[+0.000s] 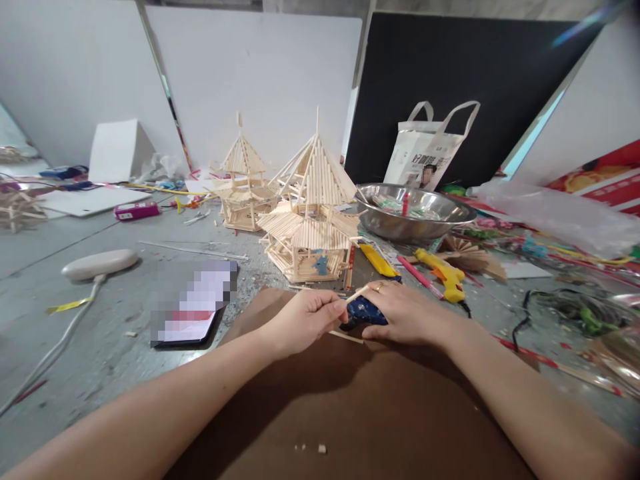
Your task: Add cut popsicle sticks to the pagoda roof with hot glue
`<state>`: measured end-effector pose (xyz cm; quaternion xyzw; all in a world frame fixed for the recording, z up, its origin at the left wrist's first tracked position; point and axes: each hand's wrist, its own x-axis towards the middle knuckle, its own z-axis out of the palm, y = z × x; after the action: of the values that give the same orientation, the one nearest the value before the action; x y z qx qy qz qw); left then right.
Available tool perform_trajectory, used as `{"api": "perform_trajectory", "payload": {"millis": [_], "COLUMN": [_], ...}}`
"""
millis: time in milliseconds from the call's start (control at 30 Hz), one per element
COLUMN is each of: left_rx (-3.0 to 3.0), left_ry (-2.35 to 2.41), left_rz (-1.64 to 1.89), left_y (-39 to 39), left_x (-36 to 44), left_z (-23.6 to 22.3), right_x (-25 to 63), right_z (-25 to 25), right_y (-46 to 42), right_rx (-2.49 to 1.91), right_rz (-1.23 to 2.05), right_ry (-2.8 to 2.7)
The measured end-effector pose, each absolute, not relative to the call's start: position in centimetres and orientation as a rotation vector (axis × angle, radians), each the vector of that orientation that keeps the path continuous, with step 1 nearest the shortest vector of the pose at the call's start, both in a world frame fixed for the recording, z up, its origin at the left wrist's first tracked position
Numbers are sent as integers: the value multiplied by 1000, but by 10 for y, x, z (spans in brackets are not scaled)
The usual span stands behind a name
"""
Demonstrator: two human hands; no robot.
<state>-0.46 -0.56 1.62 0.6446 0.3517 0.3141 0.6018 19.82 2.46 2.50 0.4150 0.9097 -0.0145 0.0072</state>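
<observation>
My left hand (305, 320) is closed, thumb and forefinger pinching a thin wooden stick (356, 294). The stick slants up and right to the fingers of my right hand (403, 310), which wears a ring. That hand is curled round a dark blue tool (367, 312); its kind is partly hidden by my fingers. Another wooden stick (347, 337) lies just below my hands on the brown sheet (310, 400). Right behind them stands a pagoda-like model (313, 233) built of wooden sticks, with a smaller, similar model (243, 193) behind it to the left.
A phone (200, 307) and a white device with a cable (100, 265) lie to the left. On the right are a yellow glue gun (443, 275), a yellow-handled tool (379, 260), a metal bowl (415, 223) and tangled wires (570, 310). A white bag (423, 153) stands behind.
</observation>
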Motion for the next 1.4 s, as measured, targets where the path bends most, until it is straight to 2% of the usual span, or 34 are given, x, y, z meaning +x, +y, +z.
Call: {"api": "perform_trajectory", "payload": {"millis": [233, 433, 667, 967, 1400], "left_rx": [1883, 1981, 2150, 2450, 2521], "left_ry": [1095, 1127, 1201, 1387, 1455], "left_rz": [670, 686, 661, 605, 627], "left_y": [-5, -3, -5, -6, -7], "left_x": [-5, -3, -1, -5, -4], "left_z": [18, 19, 18, 9, 9], "right_x": [195, 183, 172, 168, 163], "right_z": [32, 40, 31, 31, 30], "right_y": [23, 11, 5, 0, -8], "right_rx": [1353, 1119, 1100, 1173, 1381], "right_rz": [-74, 149, 373, 411, 376], "right_ry": [2980, 3275, 3171, 3093, 2984]}}
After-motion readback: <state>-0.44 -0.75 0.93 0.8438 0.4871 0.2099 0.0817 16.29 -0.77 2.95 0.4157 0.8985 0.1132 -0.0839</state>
